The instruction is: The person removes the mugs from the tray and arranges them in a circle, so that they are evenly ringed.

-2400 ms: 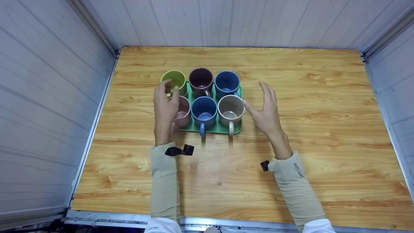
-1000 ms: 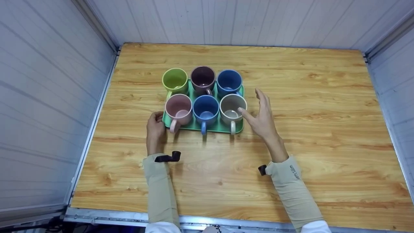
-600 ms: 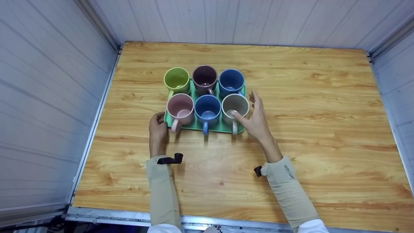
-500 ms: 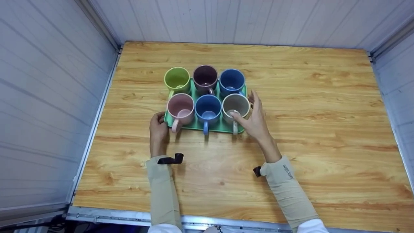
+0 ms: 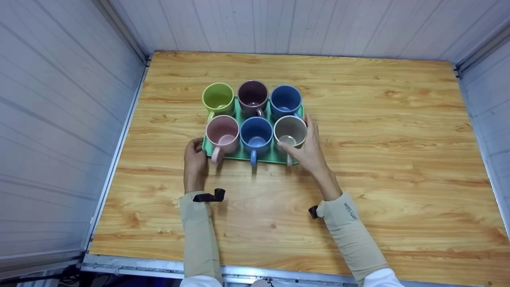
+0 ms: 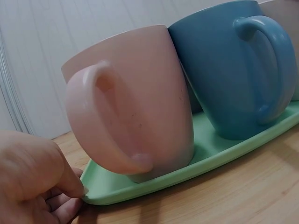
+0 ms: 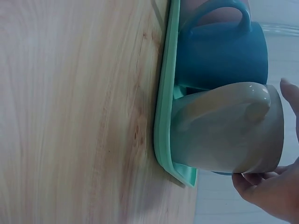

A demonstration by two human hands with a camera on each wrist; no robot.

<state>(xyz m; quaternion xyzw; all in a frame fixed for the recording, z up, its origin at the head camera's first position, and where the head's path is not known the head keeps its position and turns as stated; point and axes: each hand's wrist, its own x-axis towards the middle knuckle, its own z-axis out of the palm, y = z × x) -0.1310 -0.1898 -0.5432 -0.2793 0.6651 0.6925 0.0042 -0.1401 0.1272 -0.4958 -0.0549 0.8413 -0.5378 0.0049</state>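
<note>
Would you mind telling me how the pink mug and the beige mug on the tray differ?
The pink mug stands at the tray's near left corner, the beige mug at its near right. The left hand grips the tray edge beside the pink mug; the right hand wraps the beige mug itself. Both stand upright, handles toward the person.

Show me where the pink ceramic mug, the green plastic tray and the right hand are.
pink ceramic mug [image 6: 140,93], left wrist view, on its side wall.
green plastic tray [image 6: 219,154], left wrist view, on its front rim.
right hand [image 5: 308,149], head view, on its back.
</note>
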